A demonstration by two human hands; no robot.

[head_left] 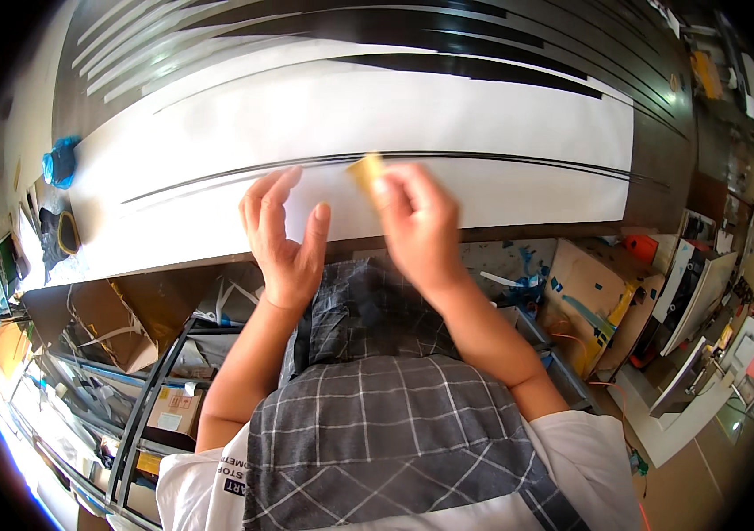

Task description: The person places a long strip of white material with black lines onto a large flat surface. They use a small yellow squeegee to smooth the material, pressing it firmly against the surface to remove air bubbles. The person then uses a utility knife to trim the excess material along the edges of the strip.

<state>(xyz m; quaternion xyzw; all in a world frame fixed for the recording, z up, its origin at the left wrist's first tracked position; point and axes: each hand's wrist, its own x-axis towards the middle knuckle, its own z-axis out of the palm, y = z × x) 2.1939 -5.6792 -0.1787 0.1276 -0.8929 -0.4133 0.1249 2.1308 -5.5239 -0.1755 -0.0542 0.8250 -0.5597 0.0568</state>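
Our right hand (423, 226) holding a yellow piece (364, 174), our left hand (283, 241) loosely curved, black strips (518, 158) on white sheeting (218, 119)

Strips (518, 158) lie along the sheeting (244, 115) (itself on the table (660, 202)), a bundle (60, 163) just to its left.

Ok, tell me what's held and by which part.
The right grip holds a small flat yellow piece, blurred and of unclear material, by its right-hand edge. The left grip is open, holding nothing.
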